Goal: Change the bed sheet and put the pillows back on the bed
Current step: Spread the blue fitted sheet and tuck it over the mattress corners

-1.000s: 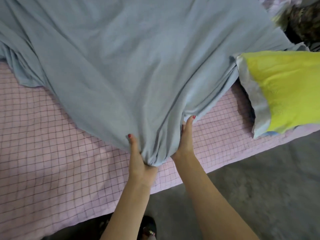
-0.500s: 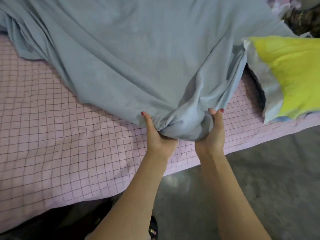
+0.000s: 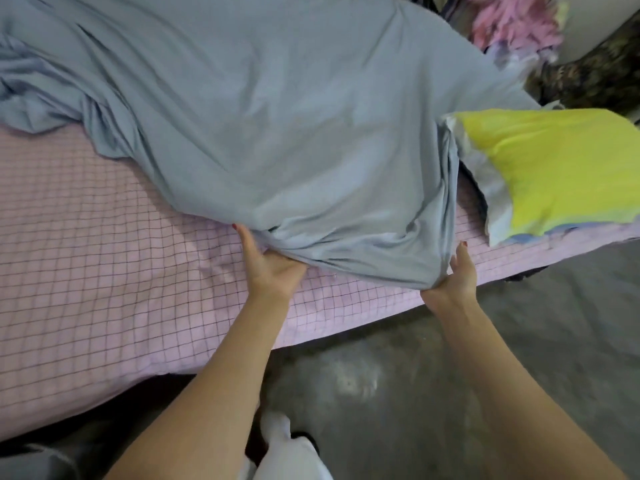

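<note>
From the head view, your grey-blue sheet (image 3: pixel 284 133) lies loosely over the bed (image 3: pixel 104 265), its long axis running from the far left corner of the bed toward the near edge where you stand. One gathered end points at you and overhangs that near edge slightly.

Your left hand (image 3: pixel 272 265) grips a twisted fold of the sheet, thumb up along the cloth. Your right hand (image 3: pixel 452 275) grips the lowest bunched corner just past the bed's near edge (the fingers of both are hidden under the fabric).

Left of the sheet, a wide stretch of the pink checked cover (image 3: pixel 86 271) on the bed is uncovered all the way to the near edge. To the right of the sheet, the yellow pillow (image 3: pixel 550 171) sits at the bed's right end, touching the sheet's right fold and jutting over the near edge.

Below the bed's near edge is grey floor (image 3: pixel 519 358). Beyond the pillow, past the far right corner, lies a blurred heap of pink and dark fabrics (image 3: pixel 540 39).
</note>
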